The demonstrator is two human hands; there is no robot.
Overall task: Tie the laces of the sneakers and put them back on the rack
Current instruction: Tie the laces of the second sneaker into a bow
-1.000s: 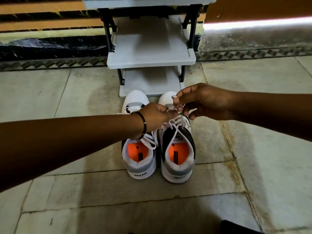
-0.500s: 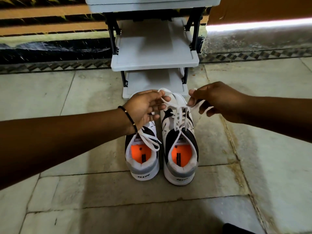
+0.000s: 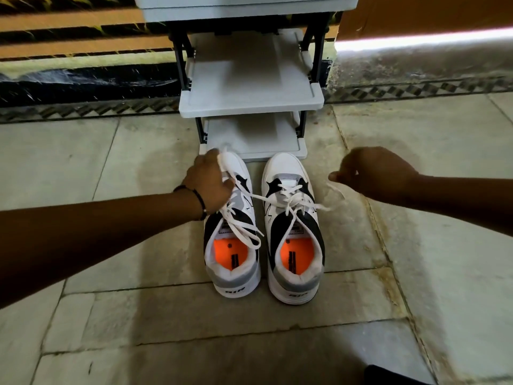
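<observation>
Two white, black and grey sneakers with orange insoles stand side by side on the floor, toes toward the rack. My left hand (image 3: 208, 182) hovers over the left sneaker (image 3: 232, 245) and grips one end of the white lace of the right sneaker (image 3: 293, 232). My right hand (image 3: 373, 173) is out to the right of that shoe, pinching the other lace end (image 3: 334, 191). The lace (image 3: 288, 200) runs taut across between both hands, crossing over the right sneaker's tongue. The left sneaker's laces lie loose over its opening.
A grey shoe rack (image 3: 251, 102) with black posts stands just beyond the toes, its two lower shelves bare. A dark skirting and patterned floor border run along the wall behind. Stone floor tiles (image 3: 433, 245) spread on all sides. A dark object (image 3: 394, 376) shows at the bottom right.
Both hands have pulled apart from above the right sneaker, the left going left and the right going right, drawing the lace ends out tight.
</observation>
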